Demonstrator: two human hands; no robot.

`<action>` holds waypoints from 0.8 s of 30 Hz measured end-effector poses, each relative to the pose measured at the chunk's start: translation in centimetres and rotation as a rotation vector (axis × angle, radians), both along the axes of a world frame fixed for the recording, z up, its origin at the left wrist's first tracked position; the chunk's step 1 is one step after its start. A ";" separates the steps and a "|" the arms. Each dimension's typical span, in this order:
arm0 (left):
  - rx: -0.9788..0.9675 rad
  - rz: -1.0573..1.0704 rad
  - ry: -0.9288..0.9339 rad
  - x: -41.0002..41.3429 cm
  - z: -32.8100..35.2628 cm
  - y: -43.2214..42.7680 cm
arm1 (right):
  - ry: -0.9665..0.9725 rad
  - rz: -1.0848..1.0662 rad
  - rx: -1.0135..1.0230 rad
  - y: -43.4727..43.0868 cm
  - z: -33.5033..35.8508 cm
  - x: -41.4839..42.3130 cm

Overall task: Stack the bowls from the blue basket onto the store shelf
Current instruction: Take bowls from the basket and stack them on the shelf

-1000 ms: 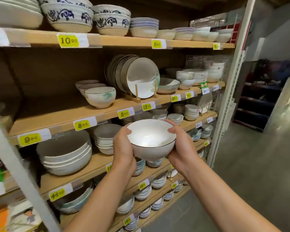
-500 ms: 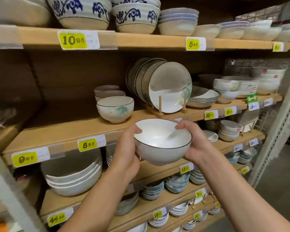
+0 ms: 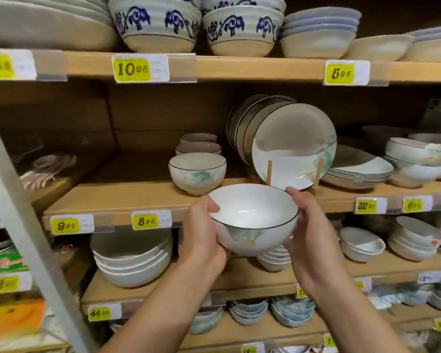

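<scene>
Your two bare forearms reach up from the bottom edge. Your left hand (image 3: 201, 233) cups the near-left wall of the bowl (image 3: 252, 217), thumb hooked over the rim. Your right hand (image 3: 308, 248) holds the opposite side, its fingers (image 3: 294, 197) curled onto the far rim. Both hands grip it snugly, nothing else in them.

The bowl is smooth, glossy white ceramic, round and deep, with a thin dark line along its lip and a pale green wash on its outer wall. It hangs in the air, tipped slightly towards you, just in front of the wooden shelf (image 3: 107, 200) and touching nothing on it.

Yellow price tags (image 3: 145, 221) sit in clear strips on the shelf's front edge. On the board beyond, a matching bowl (image 3: 197, 171) stands upright, with two more bowls (image 3: 198, 148) lined up behind it. To their right, round dark-rimmed plates (image 3: 293, 146) lean on edge against two wooden pegs (image 3: 269, 173).

Farther up, on the top shelf, sit ribbed bowls with blue scroll patterns (image 3: 154, 24).
</scene>
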State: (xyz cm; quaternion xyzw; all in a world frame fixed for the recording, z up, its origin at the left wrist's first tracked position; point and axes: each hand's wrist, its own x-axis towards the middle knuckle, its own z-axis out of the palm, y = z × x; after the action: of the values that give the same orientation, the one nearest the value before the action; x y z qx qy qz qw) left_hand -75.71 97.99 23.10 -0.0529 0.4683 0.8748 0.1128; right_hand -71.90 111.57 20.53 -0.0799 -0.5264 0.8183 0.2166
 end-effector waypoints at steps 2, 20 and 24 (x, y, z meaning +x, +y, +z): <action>0.000 0.053 0.025 0.3 0.0 1.2 | 0.031 -0.033 0.159 -1.0 -0.7 0.7; 0.036 -0.323 -0.050 0.1 -0.7 0.2 | -0.376 0.489 -0.073 3.9 2.4 -3.6; 0.070 -0.133 -0.028 0.3 -0.5 0.4 | -0.184 0.339 -0.160 3.4 1.1 -2.7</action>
State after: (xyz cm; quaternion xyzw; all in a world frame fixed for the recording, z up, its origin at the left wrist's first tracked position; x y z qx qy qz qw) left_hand -75.38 98.36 22.57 -0.0300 0.4384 0.8803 0.1789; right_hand -74.56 114.93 21.63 -0.0816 -0.4832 0.8715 0.0200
